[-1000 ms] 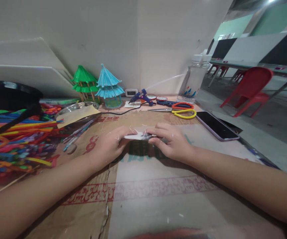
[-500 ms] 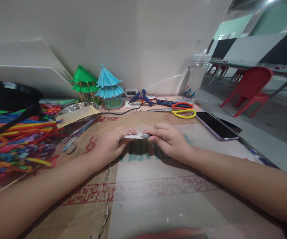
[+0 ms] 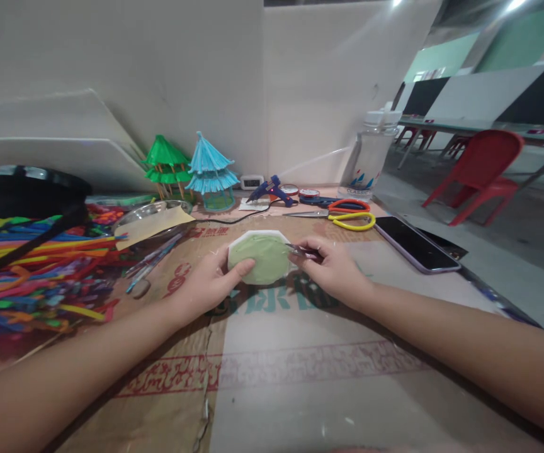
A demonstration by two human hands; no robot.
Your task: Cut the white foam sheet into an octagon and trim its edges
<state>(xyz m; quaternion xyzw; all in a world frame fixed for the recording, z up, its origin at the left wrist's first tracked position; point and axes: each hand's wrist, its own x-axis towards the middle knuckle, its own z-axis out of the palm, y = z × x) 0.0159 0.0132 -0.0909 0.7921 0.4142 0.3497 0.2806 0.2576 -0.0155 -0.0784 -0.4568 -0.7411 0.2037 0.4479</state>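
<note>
My left hand (image 3: 218, 275) is closed on a light green, many-sided disc (image 3: 263, 259) with a white rim. Its thumb lies over the green face, and the other fingers are mostly hidden behind the edge. Between the thumb and fingers of my right hand (image 3: 331, 263) is a small, slim metal tool (image 3: 300, 250). The tool's tip meets the disc's right edge; its exact kind is too small to make out. Both hands are raised a little over the cardboard (image 3: 158, 371) and the pale sheet on it.
Colourful fuzzy stems (image 3: 31, 270) are heaped at left, beside a metal bowl (image 3: 153, 217). Behind stand green (image 3: 164, 154) and blue (image 3: 210, 173) little pavilions, a glue gun (image 3: 269, 190) and a water bottle (image 3: 366, 157). Scissors (image 3: 352, 214) and a phone (image 3: 416, 243) lie at right.
The disc was seen nearly edge-on and has been tilted, so its green face now shows. My right hand has shifted slightly right, with the tool at the edge. The view has moved slightly.
</note>
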